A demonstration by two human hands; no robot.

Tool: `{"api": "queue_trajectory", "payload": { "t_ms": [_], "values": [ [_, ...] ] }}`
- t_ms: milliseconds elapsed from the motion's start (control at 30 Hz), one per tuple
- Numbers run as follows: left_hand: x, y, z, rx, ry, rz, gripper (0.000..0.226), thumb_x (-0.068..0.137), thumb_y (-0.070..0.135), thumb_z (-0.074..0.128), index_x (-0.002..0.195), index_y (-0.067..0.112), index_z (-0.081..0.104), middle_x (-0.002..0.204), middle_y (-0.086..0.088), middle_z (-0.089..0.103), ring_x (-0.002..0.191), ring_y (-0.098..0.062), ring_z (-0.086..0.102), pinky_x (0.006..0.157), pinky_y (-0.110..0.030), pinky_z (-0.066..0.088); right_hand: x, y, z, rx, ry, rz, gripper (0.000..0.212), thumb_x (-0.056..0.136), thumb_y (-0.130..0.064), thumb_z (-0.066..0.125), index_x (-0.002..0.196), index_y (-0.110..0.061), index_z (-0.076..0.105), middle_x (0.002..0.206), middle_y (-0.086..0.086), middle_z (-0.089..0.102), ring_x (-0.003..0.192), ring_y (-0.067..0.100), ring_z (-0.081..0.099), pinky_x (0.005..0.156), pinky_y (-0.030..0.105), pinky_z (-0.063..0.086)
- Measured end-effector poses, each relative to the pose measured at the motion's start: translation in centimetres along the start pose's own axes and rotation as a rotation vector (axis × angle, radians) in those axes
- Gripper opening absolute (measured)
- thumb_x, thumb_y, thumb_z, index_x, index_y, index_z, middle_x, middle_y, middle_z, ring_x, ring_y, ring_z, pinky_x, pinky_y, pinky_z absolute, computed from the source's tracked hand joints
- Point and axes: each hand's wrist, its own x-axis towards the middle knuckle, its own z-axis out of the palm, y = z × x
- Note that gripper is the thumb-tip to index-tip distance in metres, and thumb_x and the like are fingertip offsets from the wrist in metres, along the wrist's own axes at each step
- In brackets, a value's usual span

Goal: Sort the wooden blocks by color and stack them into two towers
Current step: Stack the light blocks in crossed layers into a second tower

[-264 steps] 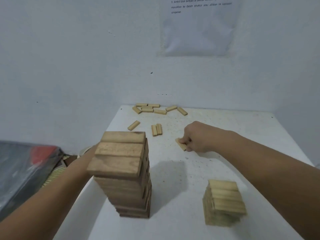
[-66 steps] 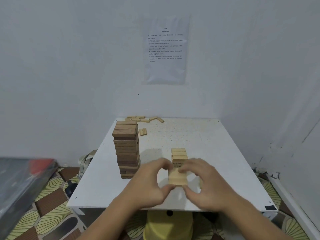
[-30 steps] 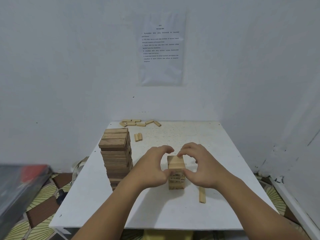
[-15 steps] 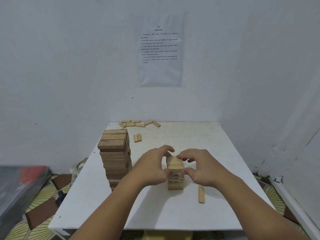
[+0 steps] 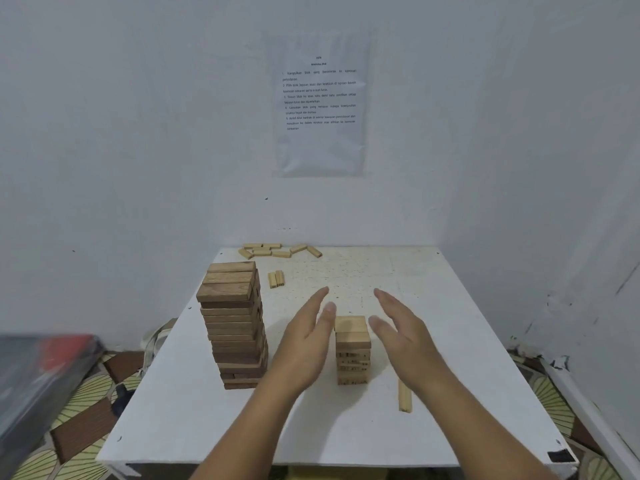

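A tall tower of dark brown blocks (image 5: 233,323) stands on the left of the white table (image 5: 450,341). A shorter tower of light blocks (image 5: 352,351) stands in the middle. My left hand (image 5: 306,337) and my right hand (image 5: 401,334) flank the light tower with fingers straight, holding nothing; the left thumb is close to its top edge. One light block (image 5: 404,398) lies on the table right of the light tower. Two light blocks (image 5: 276,279) lie side by side behind the dark tower, and several more (image 5: 278,250) are scattered along the far edge.
White walls close the table in at the back and right, with a printed sheet (image 5: 320,98) taped above. A dark blurred object (image 5: 38,379) sits at the lower left over a patterned floor (image 5: 79,441). Something yellow shows under the table's near edge.
Both hands have let go of the light tower's top blocks and opened, moving slightly apart to either side of it. The towers have not moved.
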Motion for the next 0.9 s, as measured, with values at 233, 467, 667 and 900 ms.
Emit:
{"api": "queue_trajectory", "payload": {
  "t_ms": [233,467,667,900],
  "values": [
    [1.3,-0.1,4.3,-0.257,0.150,-0.141,0.054,0.112,0.046,0.018,0.163,0.031,0.027,0.167,0.016,0.025,0.144,0.009,0.020,0.120,-0.020,0.014,0.6,-1.3,4.7,0.431,0.138,0.220,0.057,0.109,-0.052,0.027,0.160,-0.026,0.030,0.165,-0.012,0.028,0.150,0.004,0.025,0.122,0.027,0.019],
    [2.0,-0.2,5.8,-0.309,0.151,-0.147,0.058,0.110,0.052,0.020,0.162,0.028,0.030,0.167,0.014,0.029,0.151,0.001,0.023,0.124,-0.023,0.017,0.7,-1.6,5.7,0.491,0.141,0.254,0.060,0.108,-0.055,0.027,0.159,-0.024,0.033,0.164,-0.008,0.032,0.151,0.007,0.028,0.125,0.036,0.024],
    [2.0,-0.1,5.8,-0.316,0.161,-0.147,0.058,0.110,0.052,0.020,0.162,0.027,0.032,0.166,0.013,0.031,0.152,-0.001,0.025,0.125,-0.026,0.019,0.9,-1.4,5.9,0.491,0.156,0.255,0.060,0.108,-0.056,0.028,0.158,-0.024,0.036,0.164,-0.007,0.034,0.150,0.007,0.030,0.126,0.040,0.025],
    [0.9,0.4,4.8,-0.275,0.180,-0.123,0.052,0.112,0.047,0.019,0.161,0.033,0.032,0.164,0.017,0.031,0.143,0.008,0.024,0.118,-0.019,0.017,0.3,-2.0,5.1,0.482,0.173,0.262,0.056,0.109,-0.052,0.025,0.158,-0.026,0.035,0.162,-0.012,0.033,0.144,0.003,0.033,0.114,0.026,0.027]
  ]
}}
